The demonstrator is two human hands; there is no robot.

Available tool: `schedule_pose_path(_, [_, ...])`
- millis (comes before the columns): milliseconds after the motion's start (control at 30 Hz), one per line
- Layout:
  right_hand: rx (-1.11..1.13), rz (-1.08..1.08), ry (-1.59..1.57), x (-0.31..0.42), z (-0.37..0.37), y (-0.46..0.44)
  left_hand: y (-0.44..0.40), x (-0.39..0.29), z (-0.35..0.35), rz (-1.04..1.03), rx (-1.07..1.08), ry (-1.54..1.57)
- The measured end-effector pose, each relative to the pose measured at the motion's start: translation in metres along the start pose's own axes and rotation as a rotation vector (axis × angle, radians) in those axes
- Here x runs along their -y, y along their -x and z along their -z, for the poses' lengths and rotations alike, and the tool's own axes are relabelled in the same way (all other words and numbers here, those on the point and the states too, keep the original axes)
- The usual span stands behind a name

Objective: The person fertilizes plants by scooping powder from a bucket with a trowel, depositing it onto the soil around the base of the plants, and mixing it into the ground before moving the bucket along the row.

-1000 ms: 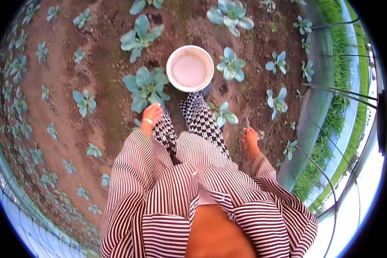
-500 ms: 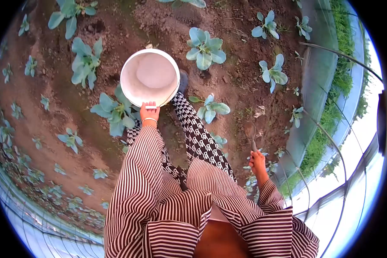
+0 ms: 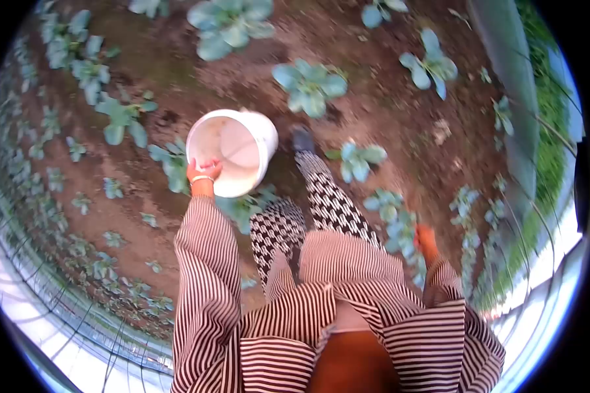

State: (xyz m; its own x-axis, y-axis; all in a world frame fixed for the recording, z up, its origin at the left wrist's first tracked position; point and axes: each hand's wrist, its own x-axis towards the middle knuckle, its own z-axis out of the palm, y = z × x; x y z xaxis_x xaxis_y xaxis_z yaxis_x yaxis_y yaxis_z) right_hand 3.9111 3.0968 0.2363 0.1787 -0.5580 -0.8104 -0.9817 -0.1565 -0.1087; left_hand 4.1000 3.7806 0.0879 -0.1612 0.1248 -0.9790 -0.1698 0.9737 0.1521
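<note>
A white bucket (image 3: 259,141) is tilted, its opening turned toward the left; pale residue shows inside and no contents can be made out. My left hand (image 3: 204,171) is closed on its near rim, at the lower left of the opening. Off to the right, my right hand (image 3: 426,242) is low beside leafy plants (image 3: 400,229). Its fingers are blurred and curled, and the tool seen in it earlier cannot be made out now. A leafy plant (image 3: 246,206) is partly hidden just below the bucket.
Rows of green plants (image 3: 309,85) grow in brown soil (image 3: 157,85) on both sides. My dark shoe (image 3: 301,139) is right of the bucket. Along the right edge run plastic sheeting (image 3: 508,78), grass (image 3: 550,137) and thin curved rods.
My left hand took hold of the bucket's rim, and the bucket has tilted. My legs have stepped along the row. My right hand has moved down and to the right.
</note>
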Motion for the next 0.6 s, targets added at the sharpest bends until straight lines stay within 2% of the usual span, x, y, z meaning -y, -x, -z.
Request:
schedule_pose_path(33, [0.024,-0.076,-0.085,-0.025,-0.001,-0.009,0.032,-0.004,-0.008,-0.062,0.002,-0.05])
schedule_pose_path(133, [0.053,-0.26,-0.254,-0.084,-0.01,-0.033,0.07,-0.04,-0.032,-0.076,0.053,-0.052])
schedule_pose_path(200, [0.074,-0.306,-0.314,-0.111,-0.021,-0.068,0.111,-0.063,-0.045,-0.152,0.098,-0.08])
schedule_pose_path(233, [0.093,-0.29,-0.327,-0.102,-0.026,-0.078,0.121,-0.078,-0.051,-0.163,0.115,-0.074])
schedule_pose_path(333, [0.151,-0.18,-0.296,-0.012,-0.042,-0.058,0.143,-0.104,-0.067,-0.193,0.196,-0.087])
schedule_pose_path(433, [0.204,-0.023,-0.275,0.099,-0.078,-0.023,0.131,-0.142,-0.129,-0.217,0.184,-0.162])
schedule_pose_path(467, [0.22,0.03,-0.266,0.13,-0.091,-0.011,0.105,-0.17,-0.139,-0.165,0.345,-0.139])
schedule_pose_path(500, [0.229,0.079,-0.259,0.16,-0.105,-0.001,0.111,-0.187,-0.146,-0.15,0.354,-0.131])
schedule_pose_path(533, [0.139,0.015,-0.245,0.192,-0.125,0.003,0.113,-0.199,-0.173,-0.135,0.378,-0.127])
schedule_pose_path(600, [0.126,0.076,-0.303,0.245,-0.169,0.017,0.122,-0.22,-0.23,-0.149,0.386,-0.126])
